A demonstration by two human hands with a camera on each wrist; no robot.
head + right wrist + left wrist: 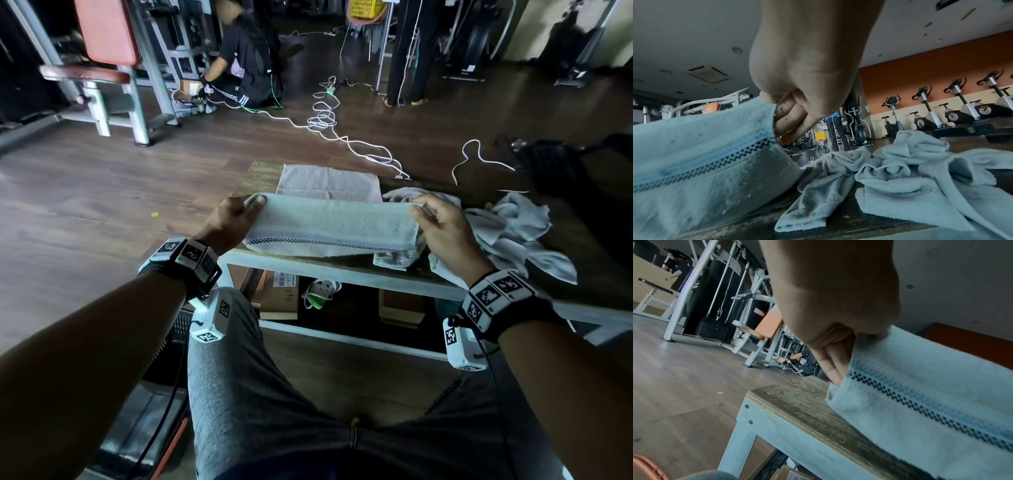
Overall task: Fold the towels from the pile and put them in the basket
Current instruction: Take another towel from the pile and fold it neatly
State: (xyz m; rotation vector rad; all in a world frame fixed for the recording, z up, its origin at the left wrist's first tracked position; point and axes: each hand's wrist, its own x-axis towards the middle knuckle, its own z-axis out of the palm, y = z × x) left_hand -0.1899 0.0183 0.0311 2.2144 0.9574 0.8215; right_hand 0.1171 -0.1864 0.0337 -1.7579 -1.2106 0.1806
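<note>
Striped towel [331,226] held taut over the desk [797,404], long axis running hand to hand. Left hand [230,222] pinches one top corner, right hand [442,228] the other; fingers [791,113] curled tight on the cloth, hem draped toward the near desk edge. Unfolded pile [510,233] lies just right of the striped towel; a flat folded towel [329,183] just behind it. Basket not identifiable. Next fold likely brings the ends together. Red label on a gym machine [760,315], not legible.
</note>
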